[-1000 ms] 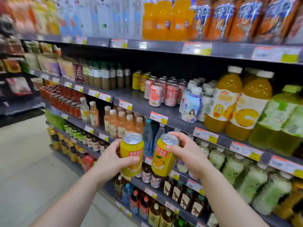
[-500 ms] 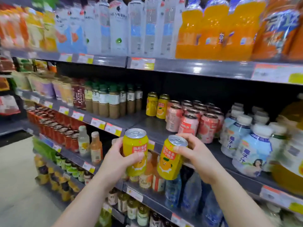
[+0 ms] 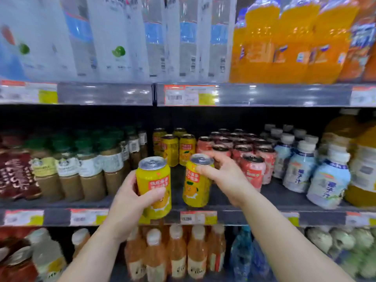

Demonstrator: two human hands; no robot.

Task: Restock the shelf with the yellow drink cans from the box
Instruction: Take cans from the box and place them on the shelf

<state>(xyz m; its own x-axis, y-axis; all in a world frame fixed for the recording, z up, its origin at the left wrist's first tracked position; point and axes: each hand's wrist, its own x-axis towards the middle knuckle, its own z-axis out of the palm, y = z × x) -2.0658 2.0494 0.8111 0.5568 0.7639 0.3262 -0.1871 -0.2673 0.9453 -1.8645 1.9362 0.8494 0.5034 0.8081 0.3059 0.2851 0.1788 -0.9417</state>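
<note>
My left hand [image 3: 130, 202] grips a yellow drink can [image 3: 154, 186] upright in front of the middle shelf's edge [image 3: 254, 217]. My right hand [image 3: 225, 178] holds a second yellow can [image 3: 196, 186] by its top, and its base is at or just above the front of that shelf. Deeper on the same shelf stand several yellow cans [image 3: 177, 146] of the same kind. The box is out of view.
Pink cans [image 3: 252, 165] stand right of the yellow ones, then pale blue bottles [image 3: 325, 180]. Brown bottles with green caps [image 3: 91, 169] stand to the left. Large water and orange bottles fill the shelf above [image 3: 264, 94]; small orange bottles [image 3: 177, 251] sit below.
The view has turned to face the shelf and come closer. Both hands have carried their cans forward to the middle shelf, the right can reaching its front edge.
</note>
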